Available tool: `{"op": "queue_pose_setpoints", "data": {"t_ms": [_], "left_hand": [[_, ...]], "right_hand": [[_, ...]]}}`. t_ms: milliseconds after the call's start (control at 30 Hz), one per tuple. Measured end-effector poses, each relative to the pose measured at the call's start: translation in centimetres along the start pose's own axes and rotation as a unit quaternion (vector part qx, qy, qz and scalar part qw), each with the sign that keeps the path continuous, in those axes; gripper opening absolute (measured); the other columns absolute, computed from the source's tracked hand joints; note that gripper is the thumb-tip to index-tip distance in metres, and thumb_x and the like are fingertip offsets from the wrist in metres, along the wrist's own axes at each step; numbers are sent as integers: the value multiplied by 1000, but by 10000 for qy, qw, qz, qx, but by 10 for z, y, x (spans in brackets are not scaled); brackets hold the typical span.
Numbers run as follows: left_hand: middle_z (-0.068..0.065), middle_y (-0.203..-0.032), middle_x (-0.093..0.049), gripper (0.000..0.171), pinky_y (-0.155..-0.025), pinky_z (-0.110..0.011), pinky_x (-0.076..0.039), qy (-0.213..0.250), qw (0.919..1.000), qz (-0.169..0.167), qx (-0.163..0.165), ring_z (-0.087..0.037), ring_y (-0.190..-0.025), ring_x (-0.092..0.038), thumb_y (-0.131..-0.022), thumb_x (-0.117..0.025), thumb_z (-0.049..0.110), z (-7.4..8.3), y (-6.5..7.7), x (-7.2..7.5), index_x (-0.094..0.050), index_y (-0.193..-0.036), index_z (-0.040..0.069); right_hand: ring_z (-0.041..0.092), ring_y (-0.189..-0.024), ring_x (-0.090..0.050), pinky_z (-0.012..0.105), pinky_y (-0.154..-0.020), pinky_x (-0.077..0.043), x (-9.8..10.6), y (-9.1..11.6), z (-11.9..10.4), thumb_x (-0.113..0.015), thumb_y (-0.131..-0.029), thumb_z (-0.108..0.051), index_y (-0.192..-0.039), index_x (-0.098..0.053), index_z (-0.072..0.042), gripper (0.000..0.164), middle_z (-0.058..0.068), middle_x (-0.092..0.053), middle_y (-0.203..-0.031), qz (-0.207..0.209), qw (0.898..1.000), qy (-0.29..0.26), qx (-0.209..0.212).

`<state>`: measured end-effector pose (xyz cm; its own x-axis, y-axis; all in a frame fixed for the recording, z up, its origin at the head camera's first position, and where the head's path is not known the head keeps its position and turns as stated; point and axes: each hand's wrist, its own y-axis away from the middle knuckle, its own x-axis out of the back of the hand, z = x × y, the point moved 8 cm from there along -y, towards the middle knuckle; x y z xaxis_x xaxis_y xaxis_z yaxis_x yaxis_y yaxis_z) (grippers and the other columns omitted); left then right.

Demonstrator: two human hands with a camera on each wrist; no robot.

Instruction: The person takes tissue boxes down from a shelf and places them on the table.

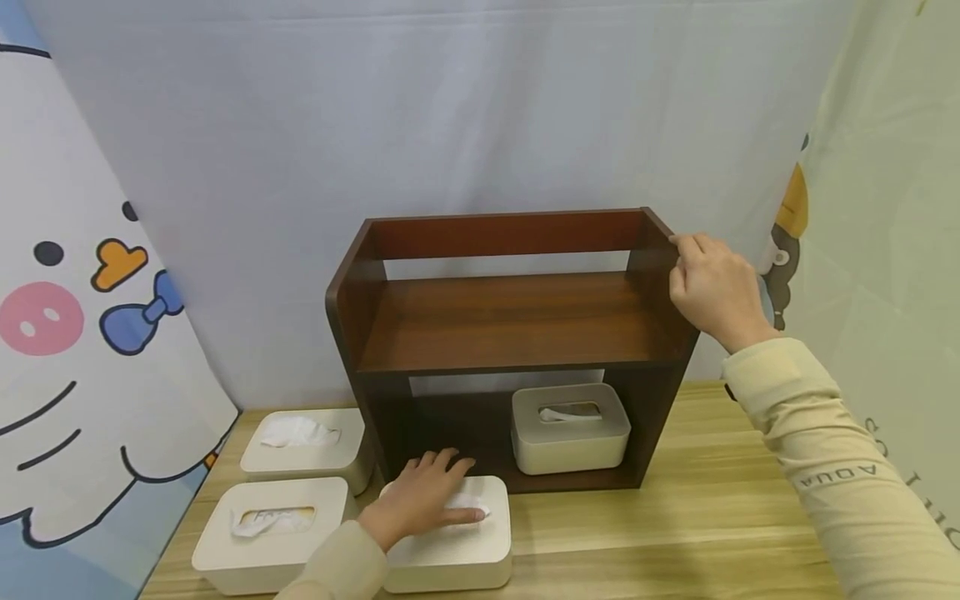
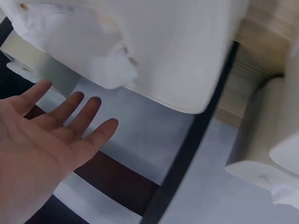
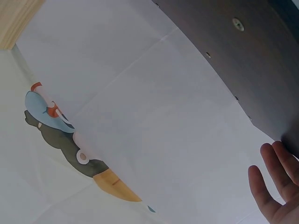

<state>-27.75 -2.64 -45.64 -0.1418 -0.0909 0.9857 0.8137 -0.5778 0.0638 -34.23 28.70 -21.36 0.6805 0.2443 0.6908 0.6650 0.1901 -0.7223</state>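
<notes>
My left hand [image 1: 423, 498] is spread over a cream tissue box [image 1: 450, 575] that stands at the front left of a dark brown two-tier shelf [image 1: 510, 321]. Its fingers are loosely extended in the left wrist view, and a white tissue [image 2: 93, 60] pokes from the box top. The right hand [image 1: 716, 287] holds the upper edge of the shelf's right side panel between thumb and fingers. From the right wrist, fingertips [image 3: 278, 148] show at the panel's outer face [image 3: 247, 56]; the thumb is hidden there. A greyish tissue box [image 1: 570, 450] occupies the right of the lower tier.
Two more cream tissue boxes, a rear one [image 1: 300, 467] and a front one [image 1: 247, 575], stand left of the shelf on the wood-grain table [image 1: 735, 500]. Pale cloth [image 1: 487, 100] hangs behind, with cartoon-printed cloth [image 1: 82, 400] at the left.
</notes>
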Motion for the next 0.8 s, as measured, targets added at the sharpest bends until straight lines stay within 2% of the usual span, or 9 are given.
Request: {"op": "queue_pose_setpoints", "data": {"t_ms": [300,433,567,800], "left_hand": [[-18,-140,-36,79,-94,-54,-39,-21,9984,546,131,-41,-124,-38,-80,-54,62,13,-35,5,-35,-140,13],[-19,-140,-35,85,-94,-54,-38,104,9967,794,134,-42,-124,-37,-78,-57,60,17,-51,8,-30,-142,11],[-20,-139,-37,87,-93,-55,-39,179,9941,1055,153,-43,-123,-38,-76,-62,58,22,-64,11,-32,-141,8],[-20,-141,-34,91,-96,-56,-37,390,9928,1116,215,-43,-124,-37,-74,-69,51,25,-83,8,-28,-142,7]], "right_hand": [[38,-74,-56,48,-51,-43,1,0,0,-38,-87,-8,-110,-58,3,33,21,-61,-102,-39,10000,-4,-31],[39,-75,-56,49,-51,-43,1,0,0,-38,-86,-8,-110,-58,3,33,21,-61,-102,-5,10000,-2,-21],[39,-76,-57,49,-52,-44,1,0,0,-38,-86,-9,-110,-58,4,34,21,-61,-103,14,10000,14,7],[38,-76,-57,49,-52,-44,1,0,0,-39,-86,-8,-109,-59,4,33,21,-62,-102,29,10000,32,-6]]}}
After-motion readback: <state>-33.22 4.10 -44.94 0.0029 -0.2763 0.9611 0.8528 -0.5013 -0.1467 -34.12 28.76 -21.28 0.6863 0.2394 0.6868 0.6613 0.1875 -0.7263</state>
